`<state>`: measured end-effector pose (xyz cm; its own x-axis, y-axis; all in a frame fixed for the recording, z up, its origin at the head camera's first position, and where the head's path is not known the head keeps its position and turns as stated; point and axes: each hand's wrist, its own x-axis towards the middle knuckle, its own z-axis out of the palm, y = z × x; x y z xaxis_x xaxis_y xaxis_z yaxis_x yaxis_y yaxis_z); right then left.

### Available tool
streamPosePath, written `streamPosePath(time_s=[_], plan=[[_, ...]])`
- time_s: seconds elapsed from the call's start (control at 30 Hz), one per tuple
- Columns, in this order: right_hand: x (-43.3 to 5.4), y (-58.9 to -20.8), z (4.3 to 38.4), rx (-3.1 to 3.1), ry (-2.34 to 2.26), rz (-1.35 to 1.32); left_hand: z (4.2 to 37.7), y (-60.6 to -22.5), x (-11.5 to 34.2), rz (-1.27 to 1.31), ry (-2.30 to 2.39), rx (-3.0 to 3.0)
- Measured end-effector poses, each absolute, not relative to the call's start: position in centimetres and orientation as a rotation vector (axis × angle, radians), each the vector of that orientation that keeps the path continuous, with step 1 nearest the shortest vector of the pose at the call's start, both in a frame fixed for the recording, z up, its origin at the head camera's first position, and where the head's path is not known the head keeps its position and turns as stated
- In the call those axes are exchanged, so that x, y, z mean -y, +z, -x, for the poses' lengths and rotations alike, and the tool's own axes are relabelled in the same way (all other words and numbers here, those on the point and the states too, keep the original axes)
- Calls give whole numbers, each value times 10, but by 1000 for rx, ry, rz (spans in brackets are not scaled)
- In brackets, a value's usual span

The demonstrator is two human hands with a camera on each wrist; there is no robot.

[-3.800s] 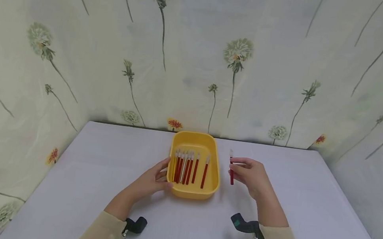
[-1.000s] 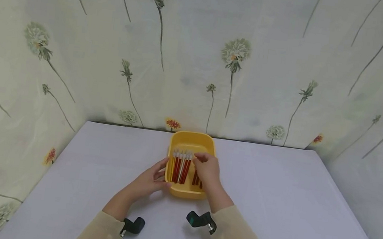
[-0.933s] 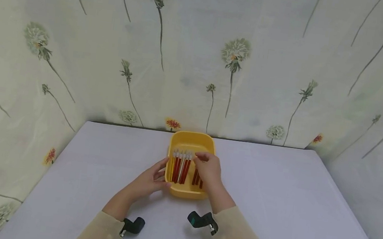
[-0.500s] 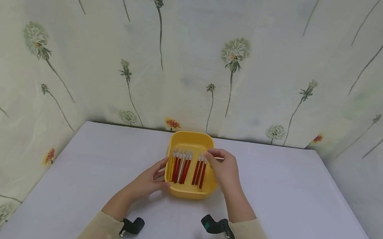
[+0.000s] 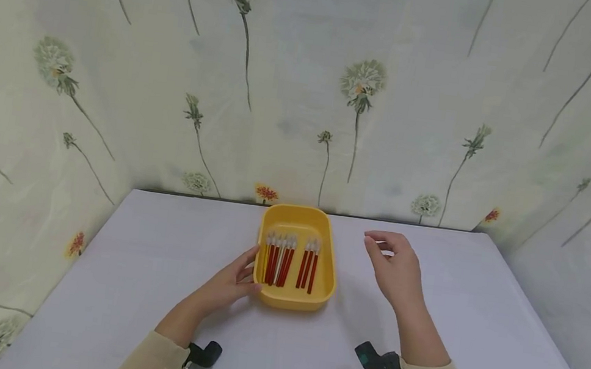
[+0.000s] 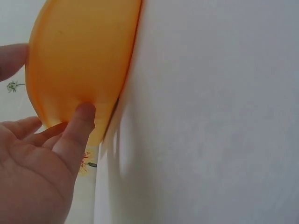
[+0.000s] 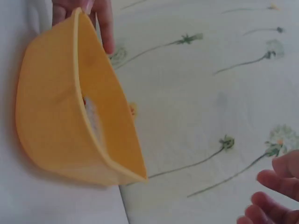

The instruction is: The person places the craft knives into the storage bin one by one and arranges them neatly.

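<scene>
A yellow tray [image 5: 324,274] stands at the table's far side. Inside lie slim red sticks [image 5: 285,266] with pale tips, perhaps paintbrushes, in two groups: several at the left, and 3 red sticks [image 5: 307,270] at the right. A yellow stick and a whitish one are in the left group. My left hand [image 5: 225,283] rests against the tray's left side; in the left wrist view its fingertip [image 6: 85,112] touches the outer wall. Off to the tray's right, my right hand [image 5: 395,271] hovers above the table with fingers loosely bent, holding nothing.
A white cloth covers the table [image 5: 274,354]. Behind it hangs a curtain [image 5: 285,85] with printed dandelions, and its folds flank both sides. Dark wrist cameras [image 5: 205,355] are strapped at each sleeve.
The right hand brought a red stick from the tray's right into the tray, where it now lies in the right group. That hand let go and withdrew rightward. The left hand stayed put.
</scene>
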<state>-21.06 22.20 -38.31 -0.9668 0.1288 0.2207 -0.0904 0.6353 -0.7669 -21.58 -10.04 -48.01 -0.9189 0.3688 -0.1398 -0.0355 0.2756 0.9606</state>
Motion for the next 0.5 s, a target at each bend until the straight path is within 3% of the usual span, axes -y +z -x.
streamPosePath(time_s=[0.33,0.5], plan=[[-275,-387,204,2507,829,-112,200,-447,128,-202,1504,-2482],[-306,-386,202,2481,631,-87,192,-425,160,-314,1439,-2683]])
